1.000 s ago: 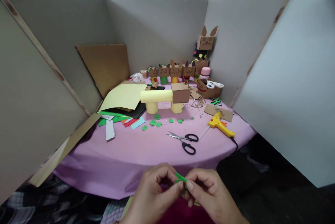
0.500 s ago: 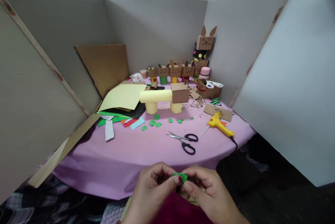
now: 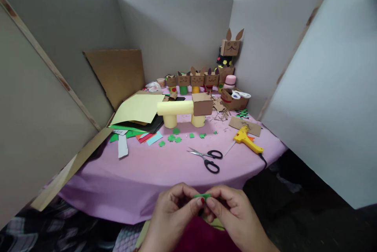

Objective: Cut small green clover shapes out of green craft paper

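Observation:
My left hand (image 3: 178, 210) and my right hand (image 3: 228, 208) meet in front of the table's near edge. Between them, thumbs and fingertips of both pinch a small piece of green paper (image 3: 202, 195), seen nearly edge-on. Beyond my hands, black-handled scissors (image 3: 206, 157) lie with their blades slightly apart. Several green clover-shaped cut-outs (image 3: 171, 138) are scattered farther back. Behind these stands a figure made of a pale yellow paper tube (image 3: 176, 107) on two short tube legs, with a brown cardboard box (image 3: 202, 105) at its right end.
A yellow glue gun (image 3: 247, 141) lies at the right beside a cardboard strip (image 3: 253, 128). Sheets of coloured paper (image 3: 138, 108) are stacked at the left. Box-headed animal figures (image 3: 197, 81) line the back, near a cardboard box (image 3: 235, 100) holding white scissors. Grey partitions surround the pink-covered table (image 3: 132, 173).
My right thumb has moved up and now presses on the green paper. The paper has tipped and shows a thinner edge. Things on the table have stayed put.

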Tool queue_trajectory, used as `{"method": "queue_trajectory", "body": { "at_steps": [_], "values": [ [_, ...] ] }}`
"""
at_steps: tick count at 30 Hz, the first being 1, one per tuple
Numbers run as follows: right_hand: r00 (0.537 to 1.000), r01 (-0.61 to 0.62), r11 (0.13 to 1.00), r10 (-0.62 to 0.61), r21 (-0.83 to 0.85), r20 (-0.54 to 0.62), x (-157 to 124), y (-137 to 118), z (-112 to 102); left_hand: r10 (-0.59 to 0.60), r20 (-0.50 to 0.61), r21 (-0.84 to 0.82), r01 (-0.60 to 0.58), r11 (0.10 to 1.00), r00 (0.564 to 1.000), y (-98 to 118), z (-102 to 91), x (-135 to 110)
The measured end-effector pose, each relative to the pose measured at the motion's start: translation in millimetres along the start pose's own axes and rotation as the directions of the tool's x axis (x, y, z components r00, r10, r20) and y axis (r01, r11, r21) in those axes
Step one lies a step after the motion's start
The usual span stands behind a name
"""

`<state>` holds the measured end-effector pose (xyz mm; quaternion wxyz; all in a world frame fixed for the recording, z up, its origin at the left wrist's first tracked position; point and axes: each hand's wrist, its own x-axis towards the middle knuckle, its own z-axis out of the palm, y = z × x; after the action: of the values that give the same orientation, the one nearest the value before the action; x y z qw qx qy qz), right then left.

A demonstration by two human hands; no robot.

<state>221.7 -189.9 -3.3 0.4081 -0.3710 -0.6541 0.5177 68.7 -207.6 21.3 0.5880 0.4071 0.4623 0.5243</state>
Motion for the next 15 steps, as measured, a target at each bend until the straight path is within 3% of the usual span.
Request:
{"method": "queue_trajectory", "body": {
  "at_steps": [7,15],
  "values": [
    [0.999,0.040,0.988,-0.045,-0.151,-0.029,1.8,1.0,1.6,0.053,-0.032,0.092,-0.050,0.995,0.998,-6.4,-1.6,-0.4],
    [0.998,0.037,0.968,-0.051,-0.250,-0.049,1.7,5.9,5.7,0.016,-0.067,0.047,-0.013,0.999,0.998,-10.5,-0.2,3.2]
  ]
}}
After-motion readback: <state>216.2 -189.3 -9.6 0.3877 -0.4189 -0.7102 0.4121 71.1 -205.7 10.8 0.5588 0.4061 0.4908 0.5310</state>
